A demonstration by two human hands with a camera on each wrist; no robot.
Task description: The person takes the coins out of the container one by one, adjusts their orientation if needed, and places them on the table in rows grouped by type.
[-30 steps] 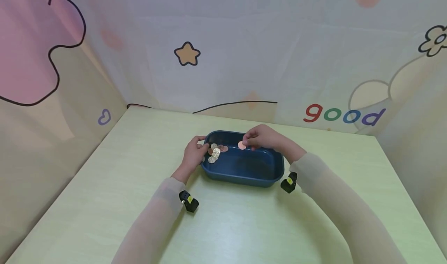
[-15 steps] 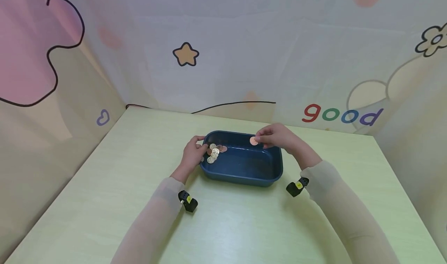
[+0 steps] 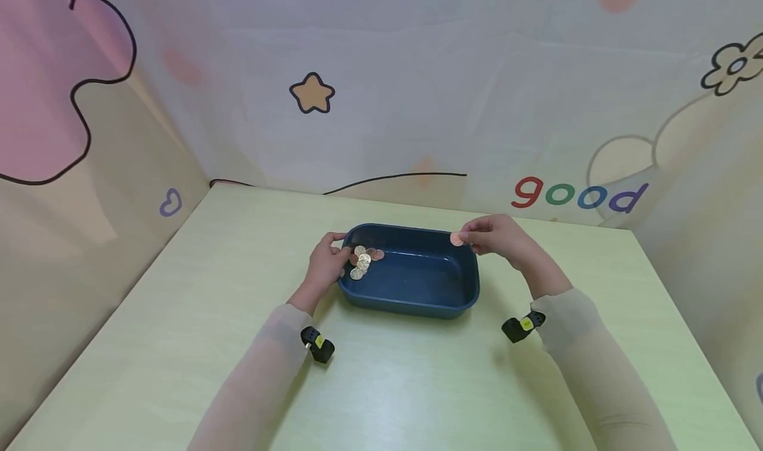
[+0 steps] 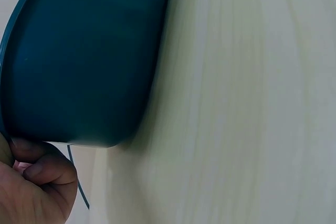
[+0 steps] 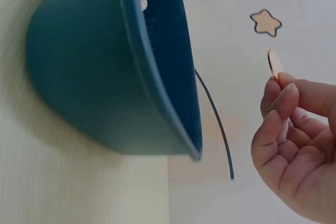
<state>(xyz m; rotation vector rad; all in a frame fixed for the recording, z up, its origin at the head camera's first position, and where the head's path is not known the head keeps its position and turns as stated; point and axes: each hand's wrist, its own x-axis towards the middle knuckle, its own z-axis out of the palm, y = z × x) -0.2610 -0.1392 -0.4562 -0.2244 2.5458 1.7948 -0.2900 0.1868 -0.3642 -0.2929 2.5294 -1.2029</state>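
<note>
A dark blue rectangular tub (image 3: pixel 411 305) stands on the table. Several silver and copper-coloured coins (image 3: pixel 362 263) lie bunched at its left end. My left hand (image 3: pixel 326 265) grips the tub's left end, thumb over the rim and curled fingers against the outside, as the left wrist view shows. Between thumb and forefinger, my right hand (image 3: pixel 499 238) pinches a copper-coloured coin (image 3: pixel 457 239) over the tub's back right corner. In the right wrist view that coin (image 5: pixel 274 64) stands on edge at the fingertips, apart from the tub's rim.
The pale wood-grain table (image 3: pixel 381 385) extends around the tub on all sides. Behind it hangs a printed cloth backdrop (image 3: pixel 405 106) with a star and the word "good". Small black cameras (image 3: pixel 522 326) sit at both wrists.
My right hand has moved rightward with the pinched coin, from over the tub's middle to its back right corner. My left hand keeps its hold on the tub.
</note>
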